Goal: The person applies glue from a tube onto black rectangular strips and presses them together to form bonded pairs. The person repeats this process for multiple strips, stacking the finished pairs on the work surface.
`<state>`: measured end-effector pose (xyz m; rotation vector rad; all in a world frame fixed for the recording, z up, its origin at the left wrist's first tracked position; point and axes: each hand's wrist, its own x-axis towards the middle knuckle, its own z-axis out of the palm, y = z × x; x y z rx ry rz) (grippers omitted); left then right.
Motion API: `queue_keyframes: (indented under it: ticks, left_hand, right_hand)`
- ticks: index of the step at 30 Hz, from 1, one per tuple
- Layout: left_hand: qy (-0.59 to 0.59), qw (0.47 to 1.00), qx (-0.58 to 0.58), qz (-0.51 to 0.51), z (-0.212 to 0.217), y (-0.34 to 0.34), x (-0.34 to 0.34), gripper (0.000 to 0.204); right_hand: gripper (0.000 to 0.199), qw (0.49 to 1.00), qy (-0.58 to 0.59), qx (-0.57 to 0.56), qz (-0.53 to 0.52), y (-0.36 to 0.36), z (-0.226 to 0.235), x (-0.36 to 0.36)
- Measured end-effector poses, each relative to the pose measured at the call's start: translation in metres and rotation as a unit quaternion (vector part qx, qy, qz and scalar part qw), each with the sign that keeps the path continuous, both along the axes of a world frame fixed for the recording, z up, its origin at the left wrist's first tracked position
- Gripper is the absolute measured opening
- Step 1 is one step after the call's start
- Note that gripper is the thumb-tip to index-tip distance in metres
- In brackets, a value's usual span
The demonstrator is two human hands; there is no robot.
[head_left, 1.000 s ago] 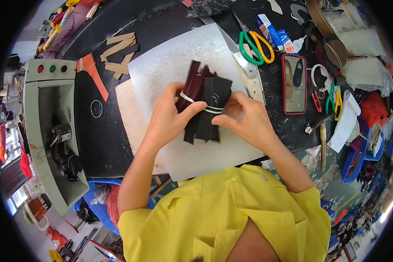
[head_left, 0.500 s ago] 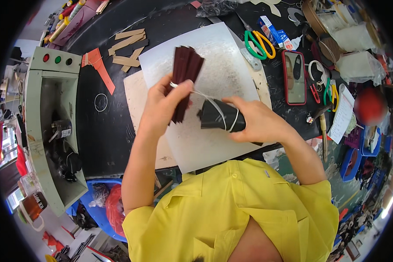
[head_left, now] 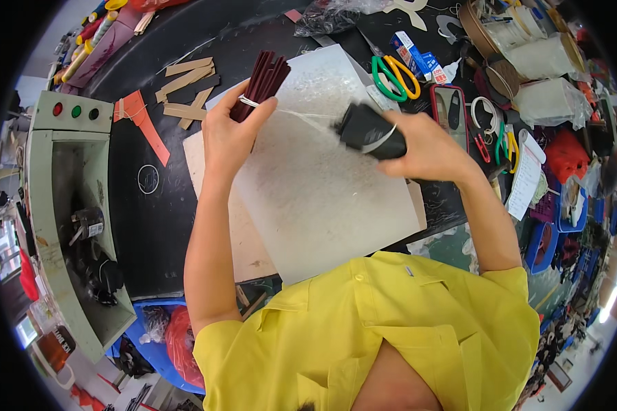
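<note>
My left hand (head_left: 230, 133) grips a bundle of dark maroon strips (head_left: 262, 81) bound by a white elastic band, held up over the white cutting board (head_left: 322, 198). My right hand (head_left: 425, 147) holds a second bundle of black pieces (head_left: 367, 130), also wrapped in a white band. A thin white band or thread stretches taut between the two bundles. Both bundles are lifted off the board and held apart.
Green-and-yellow scissors (head_left: 394, 75) and a red-cased phone (head_left: 449, 113) lie right of the board. Tan cut shapes (head_left: 185, 92) and an orange piece (head_left: 147, 127) rest on the black bench at left. A grey-green machine with coloured buttons (head_left: 75, 109) stands far left. Clutter fills the right edge.
The two bundles, pressed together a second ago, have been pulled apart: my left hand went up and left with the maroon strips, my right hand moved right with the black pieces.
</note>
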<state>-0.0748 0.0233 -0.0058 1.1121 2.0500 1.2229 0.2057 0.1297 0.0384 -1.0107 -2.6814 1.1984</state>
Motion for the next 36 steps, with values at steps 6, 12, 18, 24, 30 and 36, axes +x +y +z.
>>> queue_keyframes:
  ticks: [6,12,18,24,30,36]
  left_hand:
    - [0.098,0.995,0.021,-0.001,-0.02,0.035,-0.014,0.059]
    - [0.09,0.995,-0.032,0.028,0.0,0.028,-0.045,0.06]
    - [0.159,0.978,-0.061,-0.121,0.0,0.042,-0.034,0.055]
    - [0.371,0.894,0.003,-0.251,-0.023,0.039,-0.021,0.068]
    - [0.239,0.944,0.03,-0.225,0.002,-0.011,0.007,0.078]
    - [0.413,0.831,-0.119,-0.355,0.017,-0.045,0.085,0.12]
  right_hand:
    - [0.05,0.987,-0.103,0.081,0.092,-0.007,-0.01,-0.019]
    - [0.049,0.988,-0.126,0.084,0.013,0.002,-0.022,-0.004]
    - [0.047,0.963,-0.018,0.136,0.233,-0.013,-0.022,-0.048]
    - [0.074,0.944,0.089,0.223,0.228,-0.007,-0.032,-0.045]
    - [0.067,0.867,0.045,0.378,-0.321,0.024,-0.08,0.093]
    - [0.1,0.841,-0.084,0.316,-0.43,0.01,-0.116,0.109]
